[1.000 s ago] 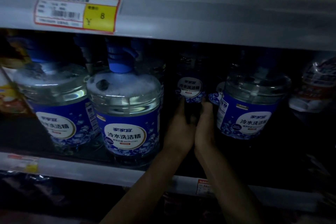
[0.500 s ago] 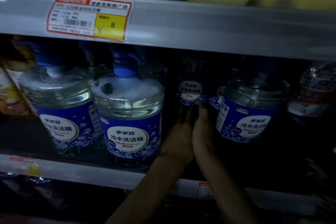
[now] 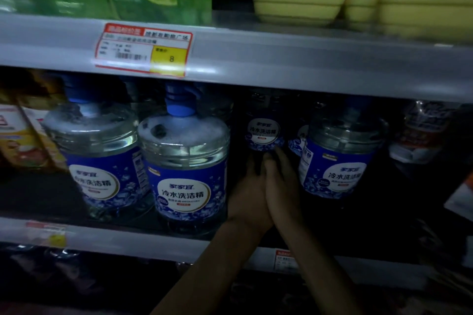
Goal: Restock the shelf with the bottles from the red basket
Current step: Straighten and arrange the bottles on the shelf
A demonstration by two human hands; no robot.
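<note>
Hands [image 3: 277, 186] against shadowed rear bottle [image 3: 265, 133]

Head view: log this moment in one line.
left hand: on bottle | right hand: on bottle | bottle: upright, back of shelf

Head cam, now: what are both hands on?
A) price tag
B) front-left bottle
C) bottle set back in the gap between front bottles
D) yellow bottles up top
C: the left hand and right hand lie side by side, fingers straight, reaching the dark lower part of the back bottle, which stands deeper than the front bottles on either side.
</note>
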